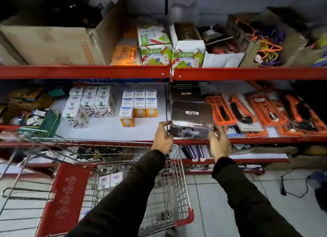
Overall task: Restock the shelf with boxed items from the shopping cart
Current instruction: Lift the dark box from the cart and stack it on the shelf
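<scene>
At shelf lip (109, 143), I see left hand (161, 136) and right hand (218, 143) clamped on NEUTON box (192, 120) ends, long axis across; same-brand box (185, 93) sits directly behind.

Dark box (192, 119) marked NEUTON sits upright at the front edge of the middle shelf (113, 130) — another black one (185, 94) right behind it, print upside down. Down in the wire cart (174, 192), two small white boxes (110, 179) stand side by side.
</scene>
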Available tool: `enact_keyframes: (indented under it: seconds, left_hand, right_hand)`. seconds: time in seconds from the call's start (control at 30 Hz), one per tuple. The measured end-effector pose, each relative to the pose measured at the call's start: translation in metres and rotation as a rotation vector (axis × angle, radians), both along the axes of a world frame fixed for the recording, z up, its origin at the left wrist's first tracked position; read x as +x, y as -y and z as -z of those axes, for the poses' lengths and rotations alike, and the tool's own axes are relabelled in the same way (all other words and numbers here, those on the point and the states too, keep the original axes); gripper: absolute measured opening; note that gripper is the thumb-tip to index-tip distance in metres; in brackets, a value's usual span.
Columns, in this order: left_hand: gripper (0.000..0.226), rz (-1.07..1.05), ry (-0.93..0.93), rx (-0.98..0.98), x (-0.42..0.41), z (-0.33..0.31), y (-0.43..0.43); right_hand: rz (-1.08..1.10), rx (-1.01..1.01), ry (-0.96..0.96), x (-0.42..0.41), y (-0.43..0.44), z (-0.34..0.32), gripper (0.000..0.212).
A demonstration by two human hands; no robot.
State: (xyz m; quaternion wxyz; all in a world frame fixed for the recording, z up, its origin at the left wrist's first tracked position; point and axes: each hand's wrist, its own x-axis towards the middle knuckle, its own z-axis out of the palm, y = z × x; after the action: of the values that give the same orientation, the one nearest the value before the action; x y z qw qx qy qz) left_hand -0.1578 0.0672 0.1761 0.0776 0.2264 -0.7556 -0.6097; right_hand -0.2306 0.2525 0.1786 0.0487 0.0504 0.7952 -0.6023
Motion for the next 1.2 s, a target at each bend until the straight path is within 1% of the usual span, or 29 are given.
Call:
enact_keyframes:
  seconds: [0.23,0.33,0.63,0.7,0.77,0.87,0.93,1.07,1.2]
  left_hand:
    - [0.046,-0.023,0.077,0.026,-0.042,0.032,-0.007]
    - [0.046,-0.01,0.128,0.033,-0.048,0.042,-0.008]
    - [0.05,-0.011,0.135,0.078,-0.045,0.051,-0.006]
    - [0.057,-0.011,0.152,0.033,-0.04,0.051,-0.006]
    - [0.06,-0.036,0.15,-0.047,-0.031,0.05,-0.005]
    - [0.055,-0.087,0.108,-0.167,-0.013,0.051,0.001]
    - [0.052,-0.098,0.1,-0.201,0.003,0.052,0.008]
    - [0.047,-0.068,0.082,-0.274,0.043,0.057,0.024]
    - [0.041,-0.018,0.142,-0.353,0.085,0.072,0.047]
  right_hand:
    - [-0.085,0.032,0.113,-0.046,0.004,0.025,0.025]
    - [-0.137,0.054,0.185,-0.054,0.003,0.036,0.033]
    - [-0.188,0.032,0.217,-0.054,0.004,0.045,0.045]
    - [-0.197,0.042,0.21,-0.049,0.005,0.044,0.049]
    - [-0.142,0.072,0.169,-0.041,0.006,0.043,0.048]
    - [-0.002,0.096,0.121,-0.023,0.008,0.046,0.036]
    - [0.021,0.113,0.1,-0.006,0.013,0.052,0.03]
    - [-0.064,0.184,0.086,0.037,0.036,0.062,0.027]
    - [-0.286,0.325,0.02,0.078,0.07,0.071,0.026]
